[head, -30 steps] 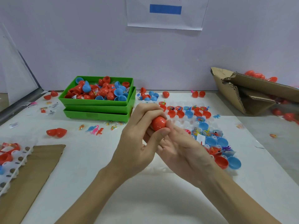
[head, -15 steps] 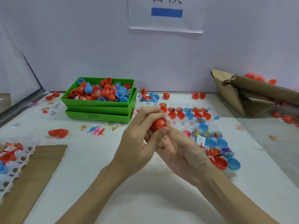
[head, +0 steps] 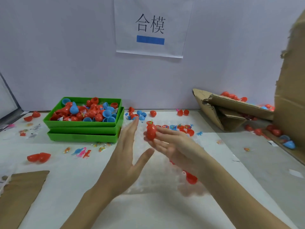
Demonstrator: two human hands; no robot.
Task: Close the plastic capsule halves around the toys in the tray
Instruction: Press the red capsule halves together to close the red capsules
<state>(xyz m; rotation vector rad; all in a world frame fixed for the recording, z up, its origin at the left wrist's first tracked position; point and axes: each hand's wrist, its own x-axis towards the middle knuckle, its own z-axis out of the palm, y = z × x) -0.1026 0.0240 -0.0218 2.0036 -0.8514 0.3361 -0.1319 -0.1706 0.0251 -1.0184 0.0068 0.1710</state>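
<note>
My right hand (head: pixel 173 146) pinches a closed red capsule (head: pixel 151 133) between its thumb and fingertips, above the far part of the clear plastic tray (head: pixel 148 180). My left hand (head: pixel 127 156) hovers just left of the capsule with straight, spread fingers and touches nothing. The tray lies on the white table under both hands. A row of red and blue capsule halves with small toys (head: pixel 179 128) shows behind my right hand, and one red half (head: pixel 191 179) peeks out below my right wrist. My hands hide the other cells.
Two stacked green trays (head: pixel 82 131) full of red and blue halves stand at the back left. A torn cardboard box (head: pixel 231 109) with capsules lies at the right, and a cardboard flap (head: pixel 292 96) rises beside it. Loose toys (head: pixel 80 152), a red capsule (head: pixel 38 157) and a cardboard sheet (head: pixel 21 187) lie at the left.
My left hand has let go of the red capsule, opened and drawn away to the left. The capsule stays in my right hand. The view has tilted upward.
</note>
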